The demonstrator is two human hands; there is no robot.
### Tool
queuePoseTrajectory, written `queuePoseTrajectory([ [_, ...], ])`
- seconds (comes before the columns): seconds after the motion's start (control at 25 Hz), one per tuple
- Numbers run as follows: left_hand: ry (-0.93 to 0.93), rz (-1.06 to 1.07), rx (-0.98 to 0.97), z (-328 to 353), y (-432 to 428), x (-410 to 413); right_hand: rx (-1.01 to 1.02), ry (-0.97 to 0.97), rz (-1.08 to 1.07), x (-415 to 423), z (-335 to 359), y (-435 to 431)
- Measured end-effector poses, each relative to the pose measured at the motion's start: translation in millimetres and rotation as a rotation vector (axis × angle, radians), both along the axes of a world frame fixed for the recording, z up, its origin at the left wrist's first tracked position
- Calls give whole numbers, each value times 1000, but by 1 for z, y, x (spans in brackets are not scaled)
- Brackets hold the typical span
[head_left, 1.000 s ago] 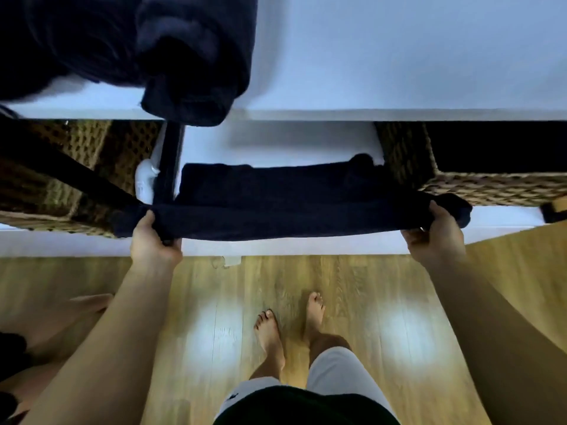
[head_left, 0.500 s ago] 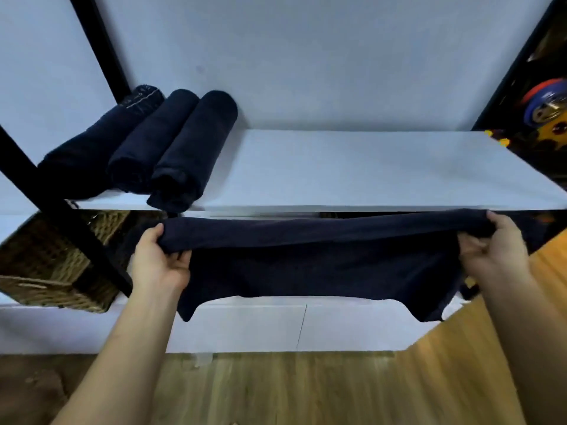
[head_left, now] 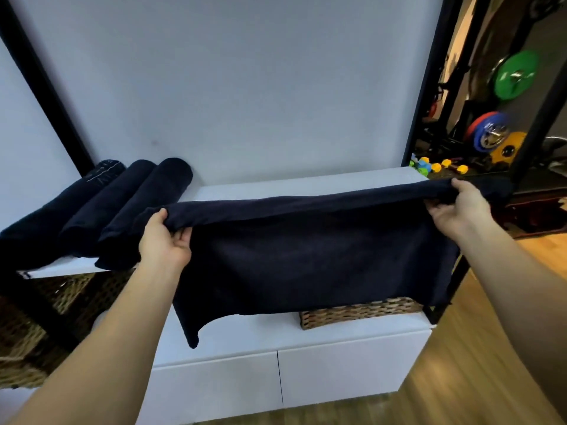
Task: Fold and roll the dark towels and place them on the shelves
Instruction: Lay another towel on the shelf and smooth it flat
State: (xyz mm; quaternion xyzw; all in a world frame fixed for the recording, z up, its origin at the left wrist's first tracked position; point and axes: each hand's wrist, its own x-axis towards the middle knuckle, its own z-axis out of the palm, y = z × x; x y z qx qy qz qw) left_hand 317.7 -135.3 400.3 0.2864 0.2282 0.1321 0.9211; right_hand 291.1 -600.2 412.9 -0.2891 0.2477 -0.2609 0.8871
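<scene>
A wicker basket (head_left: 362, 311) stood on a white drawer unit (head_left: 337, 372); another basket (head_left: 61, 302) sat in shadow at the left. Wooden floor (head_left: 475, 378) lay to the right. Beyond it, a green weight plate (head_left: 517, 75) hung above a blue plate (head_left: 489, 133) and a yellow plate (head_left: 507, 150), with small coloured dumbbells (head_left: 425, 165) nearby.

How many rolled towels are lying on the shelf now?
3, side by side at the left end of the shelf: left roll, middle roll, right roll. The held towel may hide others.

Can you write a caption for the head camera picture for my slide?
Left hand and right hand hold a dark towel stretched wide at the white shelf, beside three rolled towels.
</scene>
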Motion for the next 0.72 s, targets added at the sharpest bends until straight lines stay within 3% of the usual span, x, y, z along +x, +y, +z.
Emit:
queuePoseTrajectory([
  [0.32, 238, -5, 172, -52, -7, 117, -210, 307, 36, 98, -68, -24],
  [0.48, 284, -62, 227, -45, -15, 177, -262, 313, 43, 168, -67, -35],
  [0.6, 300, 27, 157, -46, -21, 228, -325, 306, 3, 223, -73, -39],
  [0.72, 266, 41, 133, -51, -22, 269, -480, 310, 12, 265, -75, -34],
])
